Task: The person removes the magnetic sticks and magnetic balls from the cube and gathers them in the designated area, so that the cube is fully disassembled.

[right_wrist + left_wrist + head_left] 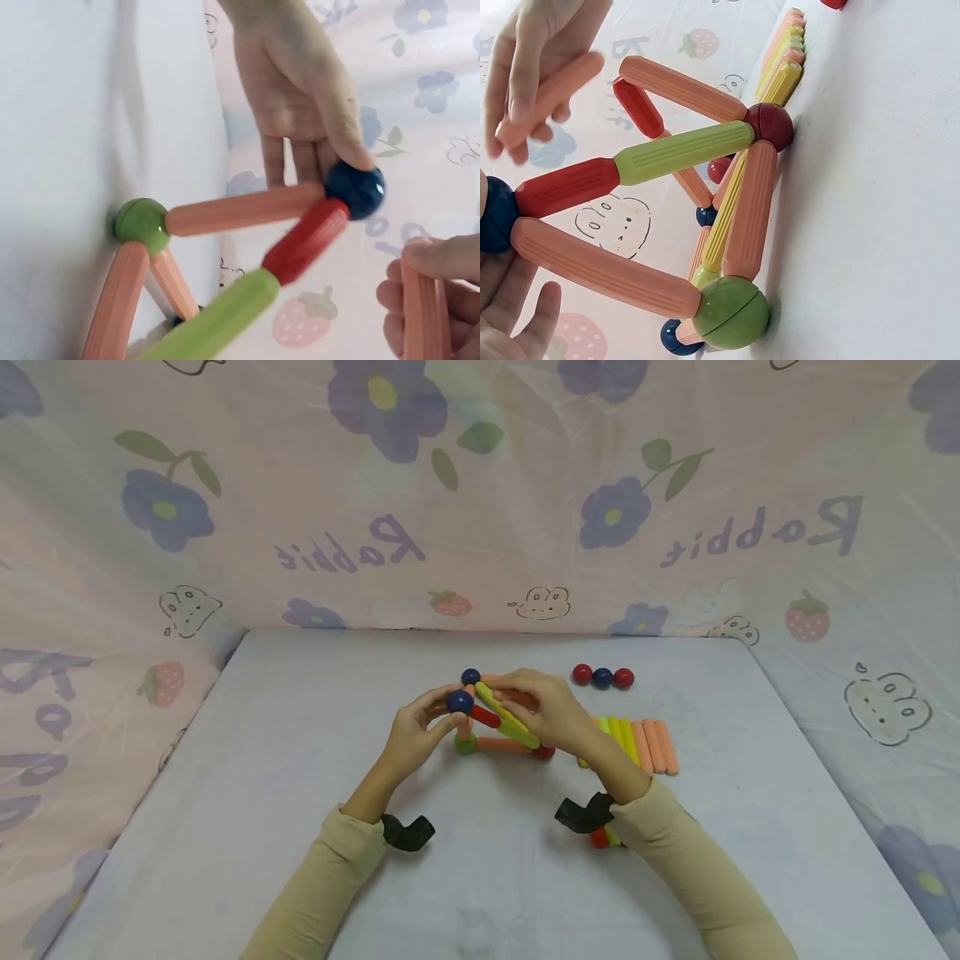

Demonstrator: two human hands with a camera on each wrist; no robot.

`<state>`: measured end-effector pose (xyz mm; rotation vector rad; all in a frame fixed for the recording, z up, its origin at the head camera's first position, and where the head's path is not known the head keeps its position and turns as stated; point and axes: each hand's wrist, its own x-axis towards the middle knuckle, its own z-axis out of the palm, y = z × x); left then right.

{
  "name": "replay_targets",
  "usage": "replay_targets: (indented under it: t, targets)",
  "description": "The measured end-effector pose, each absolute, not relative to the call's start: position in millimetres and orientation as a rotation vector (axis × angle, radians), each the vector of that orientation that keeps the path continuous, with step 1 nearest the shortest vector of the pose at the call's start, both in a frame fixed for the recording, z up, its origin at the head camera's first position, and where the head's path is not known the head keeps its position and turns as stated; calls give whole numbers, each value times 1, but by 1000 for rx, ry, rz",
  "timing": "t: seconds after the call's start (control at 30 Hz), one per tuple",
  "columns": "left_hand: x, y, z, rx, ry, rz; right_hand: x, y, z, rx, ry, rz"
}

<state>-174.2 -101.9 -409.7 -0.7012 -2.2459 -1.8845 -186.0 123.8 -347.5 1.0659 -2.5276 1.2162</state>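
Note:
A frame of magnetic rods and balls stands on the table, with a green ball [731, 315] and a dark red ball [771, 127] at its base. My left hand [411, 737] pinches a raised blue ball [355, 191] between thumb and fingers. From that ball an orange rod [607, 266] slants down to the green one. A short red rod [306, 241] and a lime rod [686, 154], joined end to end, run from it to the dark red ball. Beyond the frame, my right hand [551, 708] holds a loose orange rod [551, 101] between thumb and fingers.
Two red balls and a blue ball [602, 678] sit in a row at the back right. Yellow and orange rods [654, 746] lie side by side right of the frame. More short rods [600, 837] are partly hidden under my right wrist. A printed curtain [510, 510] hangs behind.

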Motion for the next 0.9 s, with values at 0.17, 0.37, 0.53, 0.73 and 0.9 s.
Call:
replay_targets:
  t: [0.17,0.37,0.53,0.73,0.9]
  targets:
    - [-174,-101,-408,-674,-2259,-1894,-181,148,-350,928,-2427,1242]
    - [-173,-101,-407,-650,-2268,-1900,-177,183,-359,772,-2373,1310]
    - [-173,-101,-408,-668,-2257,-1899,-170,214,-364,556,-2439,1368]
    - [-174,-102,-409,-653,-2269,-1903,-166,247,-373,342,-2477,1441]
    - [-174,-102,-409,-648,-2277,-1921,-163,271,-382,189,-2531,1366]
